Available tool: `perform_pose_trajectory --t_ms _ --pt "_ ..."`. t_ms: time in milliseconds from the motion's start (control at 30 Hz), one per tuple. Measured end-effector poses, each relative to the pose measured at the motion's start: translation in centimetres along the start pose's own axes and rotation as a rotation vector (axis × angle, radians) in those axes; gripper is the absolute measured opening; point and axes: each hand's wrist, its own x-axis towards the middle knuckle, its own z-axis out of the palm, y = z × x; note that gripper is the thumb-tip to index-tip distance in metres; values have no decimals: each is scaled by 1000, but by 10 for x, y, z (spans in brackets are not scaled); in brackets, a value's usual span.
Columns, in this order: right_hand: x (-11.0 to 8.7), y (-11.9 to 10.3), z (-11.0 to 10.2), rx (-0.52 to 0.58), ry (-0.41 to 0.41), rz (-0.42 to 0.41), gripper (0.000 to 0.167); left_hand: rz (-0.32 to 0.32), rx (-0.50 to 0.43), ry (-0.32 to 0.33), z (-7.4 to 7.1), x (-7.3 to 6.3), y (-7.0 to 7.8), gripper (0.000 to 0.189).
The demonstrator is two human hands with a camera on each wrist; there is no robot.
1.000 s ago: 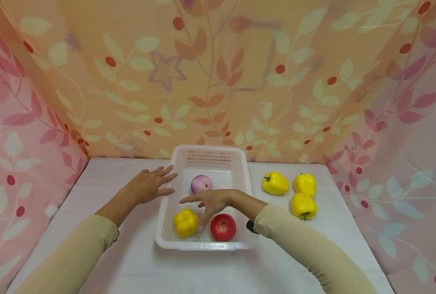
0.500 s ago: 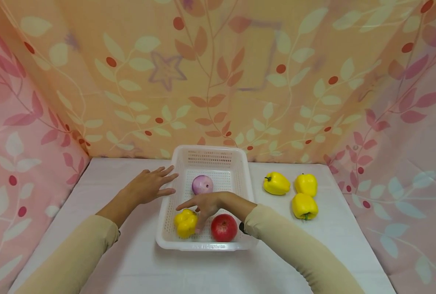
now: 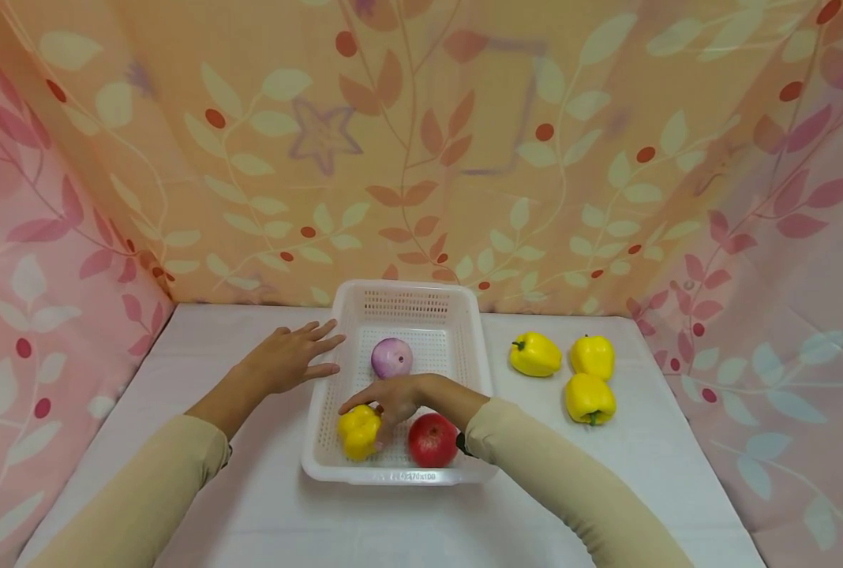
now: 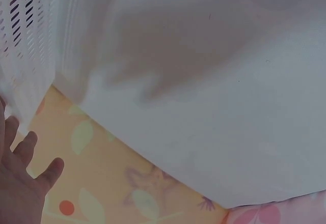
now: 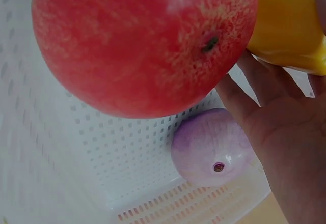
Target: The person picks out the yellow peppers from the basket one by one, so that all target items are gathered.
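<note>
In the head view my right hand [image 3: 398,400] is inside the white basket [image 3: 393,476], its fingers and thumb around the yellow bell pepper [image 3: 357,434] at the near left. The right wrist view shows the fingers [image 5: 260,76] and thumb on that bell pepper [image 5: 290,25]. Beside the hand sits a red apple [image 3: 432,442], and behind it lies a purple onion [image 3: 391,357]. My left hand [image 3: 290,359] is spread with straight fingers at the basket's left rim; whether it touches the rim I cannot tell.
Right of the basket, three yellow bell peppers lie on the white tablecloth: one at the left [image 3: 535,354], one behind [image 3: 593,357] and one in front [image 3: 590,398]. A floral curtain [image 3: 407,158] closes off the back and both sides.
My right hand has moved left and toward the near side, from between the onion and apple onto the bell pepper, and its fingers have closed around it. The left hand stays put.
</note>
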Motion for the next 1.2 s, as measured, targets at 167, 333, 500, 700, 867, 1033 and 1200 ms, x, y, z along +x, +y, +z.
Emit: perform_pose_trajectory --t_ms 167,333,500,700,867,1033,1200 --pt "1 0 2 -17 14 -2 76 2 -5 7 0 0 0 59" --pt "0 -2 3 -31 26 -7 75 5 -4 11 -1 0 1 58" --pt "-4 -6 3 -31 36 -14 74 7 -5 18 -1 0 2 58" --pt "-17 -8 -3 -30 63 -99 77 14 -5 18 -1 1 0 59" --pt "-30 -6 -13 -32 99 -166 76 1 -6 3 -2 0 1 59" --pt "-48 -3 -23 -4 143 -198 75 -3 -5 -11 -1 1 1 59" --pt "-69 7 -31 44 193 -210 75 -3 -10 -16 -2 0 2 60"
